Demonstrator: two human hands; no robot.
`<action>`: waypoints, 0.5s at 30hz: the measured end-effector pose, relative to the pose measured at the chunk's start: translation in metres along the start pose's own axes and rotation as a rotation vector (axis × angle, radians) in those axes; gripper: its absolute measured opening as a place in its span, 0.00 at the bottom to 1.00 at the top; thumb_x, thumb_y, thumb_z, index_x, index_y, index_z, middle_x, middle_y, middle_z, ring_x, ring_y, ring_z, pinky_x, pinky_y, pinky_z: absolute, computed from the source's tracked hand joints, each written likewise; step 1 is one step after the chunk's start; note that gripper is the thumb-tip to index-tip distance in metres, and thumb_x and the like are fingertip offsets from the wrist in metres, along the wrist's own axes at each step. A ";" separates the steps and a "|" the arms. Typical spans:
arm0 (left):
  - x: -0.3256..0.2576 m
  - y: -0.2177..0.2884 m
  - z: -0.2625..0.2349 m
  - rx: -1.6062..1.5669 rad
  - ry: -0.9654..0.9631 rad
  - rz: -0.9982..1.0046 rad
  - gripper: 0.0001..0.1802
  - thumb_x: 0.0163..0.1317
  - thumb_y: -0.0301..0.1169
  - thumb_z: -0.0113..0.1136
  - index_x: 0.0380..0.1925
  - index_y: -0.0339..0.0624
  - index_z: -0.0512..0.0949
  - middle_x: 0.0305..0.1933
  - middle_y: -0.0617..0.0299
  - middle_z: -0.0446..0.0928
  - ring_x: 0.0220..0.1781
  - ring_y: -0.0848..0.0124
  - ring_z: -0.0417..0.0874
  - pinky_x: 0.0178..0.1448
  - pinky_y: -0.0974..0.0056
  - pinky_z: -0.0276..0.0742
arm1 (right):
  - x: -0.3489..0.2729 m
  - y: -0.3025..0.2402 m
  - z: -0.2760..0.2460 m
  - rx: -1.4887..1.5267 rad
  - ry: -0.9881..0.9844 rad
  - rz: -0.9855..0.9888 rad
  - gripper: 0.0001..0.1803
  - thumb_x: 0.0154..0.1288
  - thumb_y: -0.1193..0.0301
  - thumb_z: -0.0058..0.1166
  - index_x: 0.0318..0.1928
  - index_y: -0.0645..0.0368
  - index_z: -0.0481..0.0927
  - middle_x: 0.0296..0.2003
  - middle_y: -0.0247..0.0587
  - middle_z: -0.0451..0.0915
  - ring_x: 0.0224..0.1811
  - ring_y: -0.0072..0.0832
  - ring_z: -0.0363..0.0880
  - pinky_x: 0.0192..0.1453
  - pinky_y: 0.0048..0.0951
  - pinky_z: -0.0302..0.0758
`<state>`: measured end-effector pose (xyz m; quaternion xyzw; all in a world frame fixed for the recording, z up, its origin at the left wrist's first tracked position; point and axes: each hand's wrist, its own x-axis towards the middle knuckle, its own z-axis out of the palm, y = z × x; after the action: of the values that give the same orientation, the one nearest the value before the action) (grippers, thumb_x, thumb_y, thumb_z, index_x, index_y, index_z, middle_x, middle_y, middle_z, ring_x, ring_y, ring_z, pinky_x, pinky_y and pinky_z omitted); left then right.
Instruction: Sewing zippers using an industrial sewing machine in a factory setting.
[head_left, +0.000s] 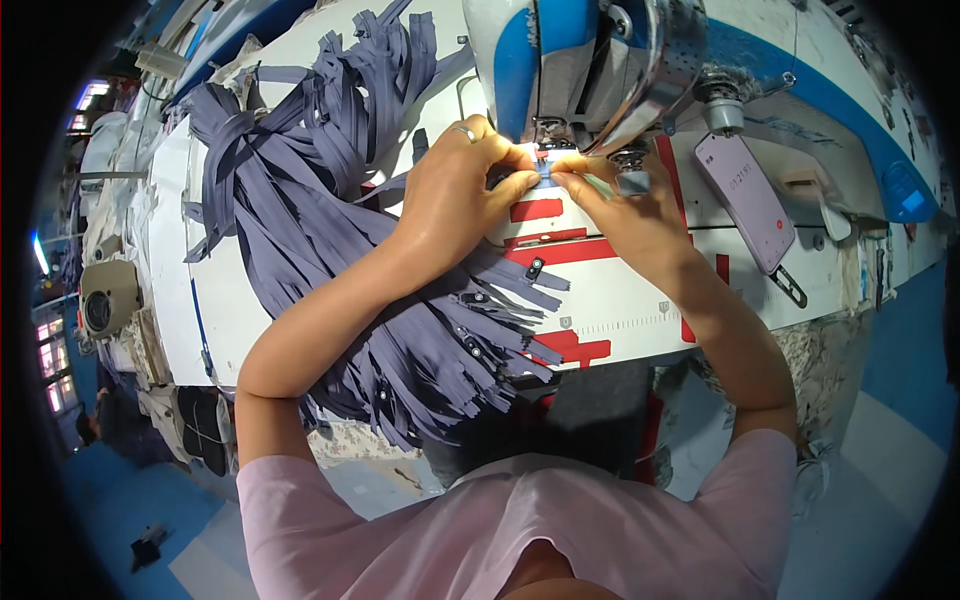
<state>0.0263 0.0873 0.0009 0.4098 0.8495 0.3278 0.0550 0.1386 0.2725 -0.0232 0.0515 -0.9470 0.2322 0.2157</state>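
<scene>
At the sewing machine [512, 60], my left hand [448, 190] and my right hand [640, 218] meet just below the needle area. Between their fingertips is a small bluish strip [545, 178], pinched from both sides; its kind is too small to make out. A ring is on my left hand. Beside and under my left forearm lies a large bundle of grey-purple zippers [285, 205], with dark sliders near their lower ends. The loose ends hang over the table's front edge.
Red tape strips [575, 250] and a printed ruler scale mark the white table [625, 340]. Right of my right hand lies a phone [745, 200] with a lit screen. A thread tension knob [724, 112] juts from the machine. Cluttered shelving and a beige device [108, 300] are at the far left.
</scene>
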 end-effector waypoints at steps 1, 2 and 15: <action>0.001 -0.001 0.001 -0.044 0.030 -0.011 0.10 0.58 0.36 0.72 0.34 0.42 0.85 0.34 0.58 0.77 0.38 0.60 0.81 0.40 0.57 0.75 | 0.002 -0.002 0.001 0.191 -0.069 0.218 0.11 0.59 0.70 0.69 0.39 0.60 0.82 0.46 0.45 0.78 0.54 0.45 0.75 0.55 0.41 0.76; 0.001 -0.002 0.001 -0.045 0.029 -0.012 0.10 0.58 0.36 0.72 0.34 0.42 0.85 0.34 0.58 0.77 0.38 0.60 0.81 0.40 0.57 0.75 | 0.003 -0.004 0.002 0.382 -0.140 0.436 0.11 0.59 0.70 0.69 0.40 0.60 0.82 0.45 0.46 0.79 0.54 0.45 0.75 0.55 0.41 0.77; 0.011 -0.015 0.007 -0.046 0.066 0.017 0.13 0.57 0.35 0.73 0.28 0.37 0.81 0.33 0.55 0.81 0.34 0.57 0.82 0.38 0.55 0.74 | -0.007 0.025 0.034 -0.192 0.203 -0.130 0.15 0.56 0.68 0.69 0.41 0.62 0.83 0.41 0.49 0.83 0.51 0.48 0.76 0.54 0.47 0.75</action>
<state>0.0119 0.0930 -0.0117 0.4047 0.8394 0.3612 0.0334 0.1274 0.2786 -0.0637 0.0682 -0.9329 0.1299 0.3287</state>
